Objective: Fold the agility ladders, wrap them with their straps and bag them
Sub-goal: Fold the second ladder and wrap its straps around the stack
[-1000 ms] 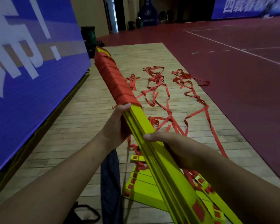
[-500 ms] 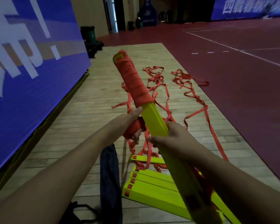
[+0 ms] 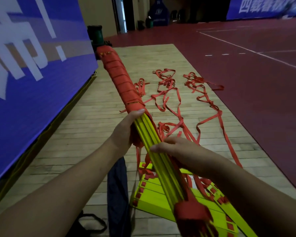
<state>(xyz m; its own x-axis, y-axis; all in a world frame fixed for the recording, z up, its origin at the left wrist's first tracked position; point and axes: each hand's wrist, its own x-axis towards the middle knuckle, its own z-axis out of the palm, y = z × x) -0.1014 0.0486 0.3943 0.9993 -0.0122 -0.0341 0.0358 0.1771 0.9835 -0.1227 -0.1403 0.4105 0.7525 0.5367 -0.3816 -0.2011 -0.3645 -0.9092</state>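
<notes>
Holding the rung bundle in both hands, tilted, far end at 11 o'clock, near end at 5 o'clock. Left grip is clamped round the yellow rungs right under the red strap wrap, thumb touching the wrap's lower edge. Right grip is clamped on the same bundle just below the left, fingers curled over the top, thumb on the near side. The wrap covers the far part of the bundle in tight turns. A second red wrap sits near the close end at 5 o'clock. The stretch between the two is bare yellow.

Loose straps run tangled over the wood floor from 12 to 3 o'clock, a few strands hanging off the bundle by the hands. Second ladder stack, yellow rungs with red tabs, lies flat on the floor under the bundle at 6 o'clock. Dark blue bag lies on the floor just beside that stack at 7 o'clock, black cord at its near end.

Blue banner fills 9 to 10 o'clock. Green bin is beyond it at 11. Red court floor spans 1 to 3 o'clock.
</notes>
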